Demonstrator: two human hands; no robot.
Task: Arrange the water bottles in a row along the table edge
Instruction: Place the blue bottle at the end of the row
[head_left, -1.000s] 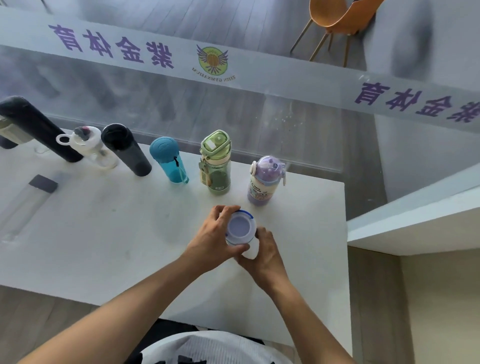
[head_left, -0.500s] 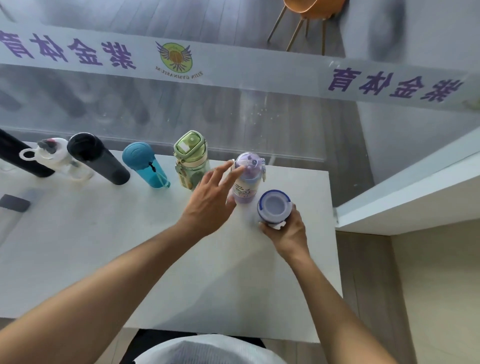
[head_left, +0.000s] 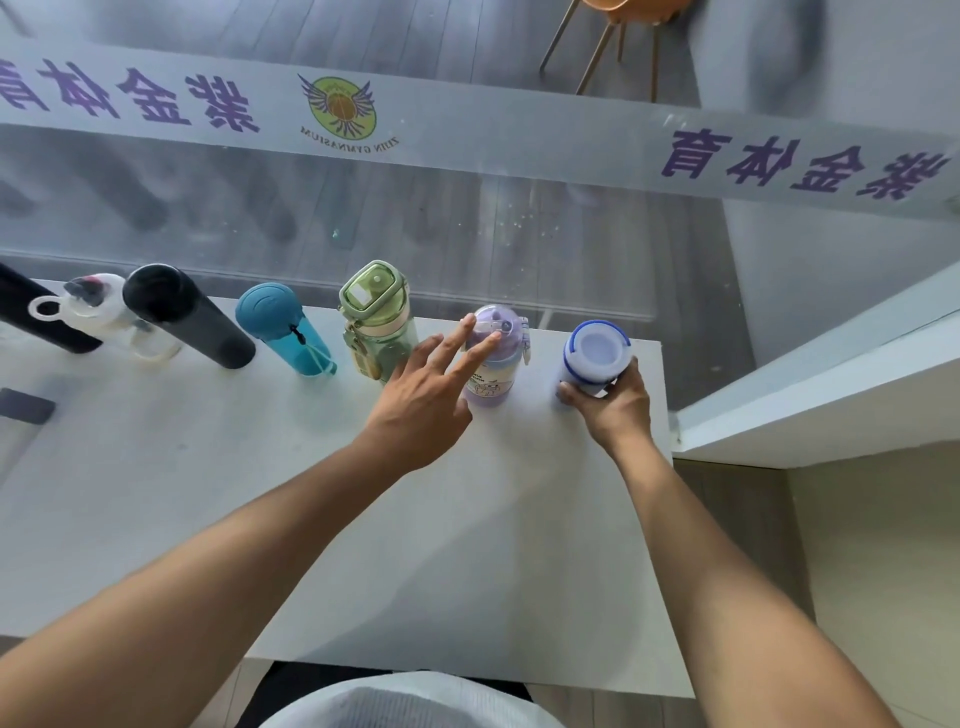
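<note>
Several bottles stand in a row along the far edge of the white table (head_left: 208, 493): a black one at the far left (head_left: 31, 317), a clear one with a ring cap (head_left: 104, 317), a tall black one (head_left: 187, 317), a teal one (head_left: 285, 332), a green one (head_left: 376, 322) and a purple one (head_left: 496, 358). My right hand (head_left: 615, 408) grips a white bottle with a blue-rimmed lid (head_left: 595, 358) at the row's right end. My left hand (head_left: 431, 395) is open, two fingertips touching the purple bottle's lid.
A glass wall with a frosted band of purple lettering rises just behind the row. A dark phone (head_left: 23, 408) lies at the table's left. The table's right edge is close to the white bottle, and a white ledge (head_left: 810, 395) sits to the right.
My right hand carried the white bottle from the table's middle to the right end of the row. My left hand let go of it and reached to the purple bottle's lid.
</note>
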